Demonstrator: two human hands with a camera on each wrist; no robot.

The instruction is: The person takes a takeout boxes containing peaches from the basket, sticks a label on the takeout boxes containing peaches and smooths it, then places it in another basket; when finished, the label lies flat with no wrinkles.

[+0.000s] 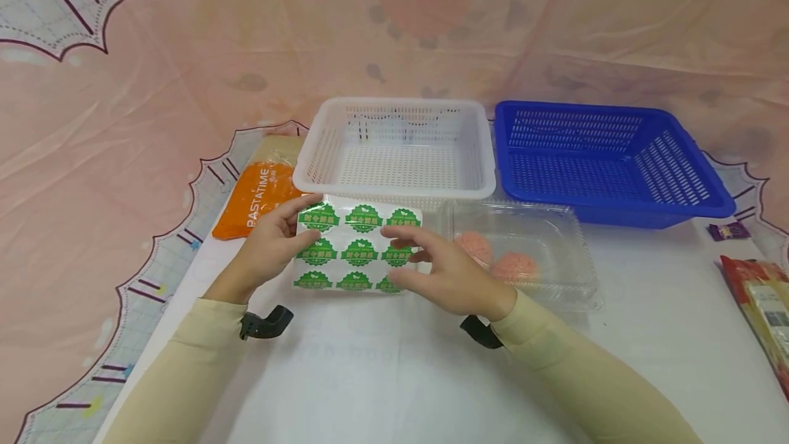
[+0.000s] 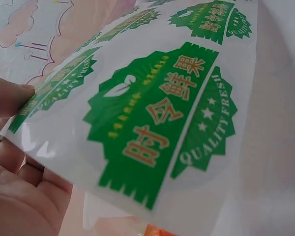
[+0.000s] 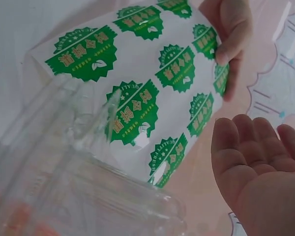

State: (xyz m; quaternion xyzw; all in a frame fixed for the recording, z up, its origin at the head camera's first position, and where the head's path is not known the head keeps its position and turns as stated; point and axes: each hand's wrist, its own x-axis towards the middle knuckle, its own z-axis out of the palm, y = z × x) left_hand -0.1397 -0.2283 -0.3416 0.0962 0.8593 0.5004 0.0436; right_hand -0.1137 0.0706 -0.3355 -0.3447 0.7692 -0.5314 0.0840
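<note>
Gripping sticker sheet [image 1: 357, 245] w/ L hand [image 1: 271, 245] | long axis sideways | R hand [image 1: 444, 273] relaxed

Head view downward; wrist views close on sticker sheet [image 1: 356, 247].

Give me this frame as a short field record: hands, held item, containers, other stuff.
left hand: pinches the left edge of the sticker sheet
right hand: open, fingers at the sheet's right edge
sticker sheet: white, rows of green round labels, lifted off the table
white basket: behind the sheet
blue basket: right of the white one
clear plastic clamshell box: right of the sheet, two pink patties inside
orange pasta packet: left of the white basket
</note>
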